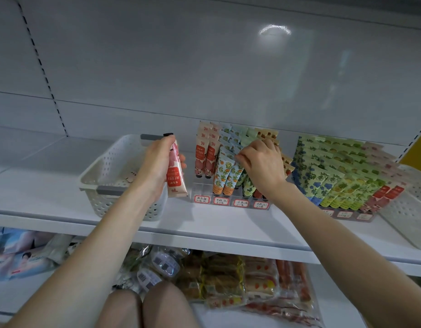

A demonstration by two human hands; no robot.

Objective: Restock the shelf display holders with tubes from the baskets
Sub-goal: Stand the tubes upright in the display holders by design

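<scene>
Barely legible handwritten labels (221,200) on holder (201,188)

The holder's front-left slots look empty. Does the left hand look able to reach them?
Probably yes: the left hand, holding a red tube, is beside the holder, and nothing covers those slots.

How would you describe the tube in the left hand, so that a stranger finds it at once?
At the white shelf, between the perforated white basket and the clear display holder, the left hand grips one pink-and-red tube. Unlike the racked tubes, its wide flat end points down.
</scene>
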